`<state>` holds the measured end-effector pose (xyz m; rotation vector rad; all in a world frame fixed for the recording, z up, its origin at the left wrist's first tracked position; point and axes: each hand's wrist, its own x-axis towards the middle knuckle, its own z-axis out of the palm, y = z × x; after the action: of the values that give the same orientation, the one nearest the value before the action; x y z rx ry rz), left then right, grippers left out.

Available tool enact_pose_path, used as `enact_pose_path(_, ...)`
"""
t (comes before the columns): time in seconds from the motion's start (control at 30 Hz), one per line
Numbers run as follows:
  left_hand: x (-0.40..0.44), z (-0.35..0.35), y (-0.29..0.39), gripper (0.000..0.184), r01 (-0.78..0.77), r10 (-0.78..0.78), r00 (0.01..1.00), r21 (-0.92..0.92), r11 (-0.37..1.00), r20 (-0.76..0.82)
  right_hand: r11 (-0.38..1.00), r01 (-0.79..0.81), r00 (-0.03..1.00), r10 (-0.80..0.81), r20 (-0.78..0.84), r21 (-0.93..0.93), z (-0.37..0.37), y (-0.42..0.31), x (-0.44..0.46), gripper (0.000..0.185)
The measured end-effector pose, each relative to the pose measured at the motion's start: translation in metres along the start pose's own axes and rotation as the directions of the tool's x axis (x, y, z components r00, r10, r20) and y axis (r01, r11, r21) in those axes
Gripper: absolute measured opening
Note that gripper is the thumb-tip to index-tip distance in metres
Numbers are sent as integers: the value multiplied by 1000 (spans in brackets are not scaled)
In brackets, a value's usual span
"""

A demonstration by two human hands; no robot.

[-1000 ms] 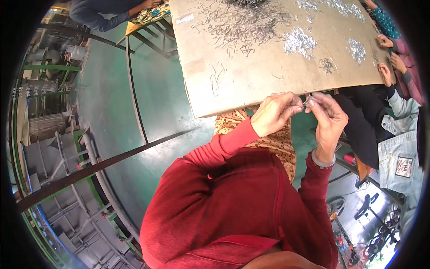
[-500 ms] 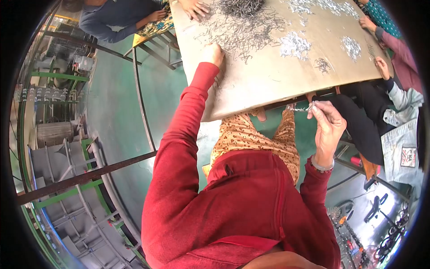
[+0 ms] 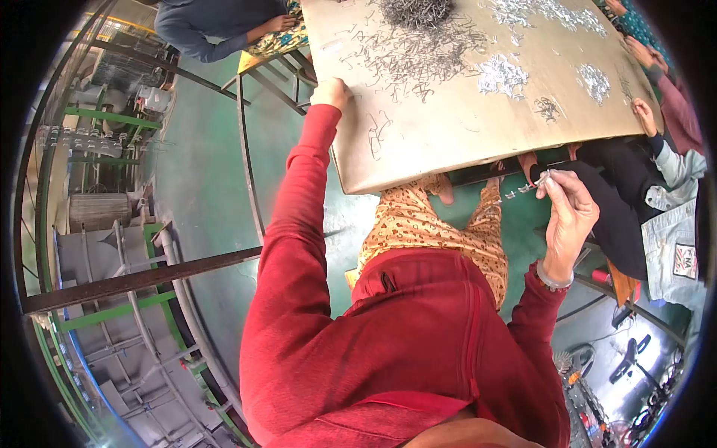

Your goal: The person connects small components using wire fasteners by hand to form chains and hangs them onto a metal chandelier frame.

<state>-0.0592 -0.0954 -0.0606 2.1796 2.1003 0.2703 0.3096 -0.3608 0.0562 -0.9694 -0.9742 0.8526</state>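
My right hand (image 3: 569,216) is raised beyond the table's near edge, thumb and fingers pinched on a short chain of small silvery metal pieces (image 3: 523,188) that dangles to the left. At the left edge of the tan tabletop (image 3: 441,149) my left hand (image 3: 331,94) is closed, its knuckles up; anything inside it is hidden. Just right of that hand, a few thin dark bent metal pieces (image 3: 377,134) lie loose. Farther in, many similar pieces (image 3: 418,63) are spread out, with a dense dark heap (image 3: 417,12) behind them.
Silvery piles (image 3: 502,77) (image 3: 594,84) and a small dark pile (image 3: 547,109) lie toward the right. Other people's hands (image 3: 644,116) rest along the right edge. A person in a dark sleeve (image 3: 213,30) sits at the far left. A metal frame bar (image 3: 149,280) runs to my left.
My left hand has moved left to the table's edge, leaving the few dark pieces beside it in view. My right hand has shifted slightly right with the chain. Another person's hand has left the far edge.
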Motion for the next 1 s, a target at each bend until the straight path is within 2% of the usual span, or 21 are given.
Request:
enact_pose_path(0.1,-3,2,18,13,-311,279,930,-112,944,-238,1000,7,1000,-7,-7,-19,-1,1,0,14)
enact_pose_path(0.13,-1,3,26,10,-359,341,905,-26,933,-255,999,5,1000,-6,-7,-33,-2,1,0,15)
enact_pose_path(0.23,-10,2,45,12,-311,327,916,104,945,-233,997,17,1000,-17,-1,-79,-4,-1,1,15)
enact_pose_path(0.27,-2,13,38,11,-340,379,886,181,923,-266,996,24,1000,-25,-11,-91,-4,-3,2,15)
enact_pose_path(0.37,-7,0,27,8,-293,351,891,227,929,-286,993,42,998,-47,-37,-114,-5,-7,4,15)
enact_pose_path(0.4,-15,-10,24,9,-204,225,930,100,974,-290,992,48,998,-53,-42,-114,-7,-7,5,15)
enact_pose_path(0.5,-28,-22,7,7,-103,124,987,193,976,-102,992,28,998,-35,-58,-119,-6,-10,6,14)
enact_pose_path(0.6,-36,-21,12,11,-207,211,965,42,977,-155,993,27,998,-34,-59,-117,-7,-6,11,15)
enact_pose_path(0.63,-34,-17,18,16,-300,282,925,-36,953,-253,994,24,998,-31,-63,-111,-7,-4,13,16)
enact_pose_path(0.7,-30,-10,36,18,-426,380,872,-93,900,-310,994,16,997,-25,-75,-108,-5,-2,13,16)
enact_pose_path(0.77,-25,-1,48,17,-361,338,920,-94,928,-197,995,19,997,-26,-72,-95,-3,-1,12,16)
enact_pose_path(0.8,-22,2,51,17,-332,317,938,-92,939,-141,996,24,997,-31,-72,-90,-4,0,12,16)
enact_pose_path(0.9,-17,15,50,18,-342,346,931,54,938,-114,996,33,998,-37,-57,-79,-7,4,10,16)
enact_pose_path(1.0,-19,31,43,18,-383,423,878,204,901,-222,997,-9,995,1,-98,-78,-6,7,8,17)
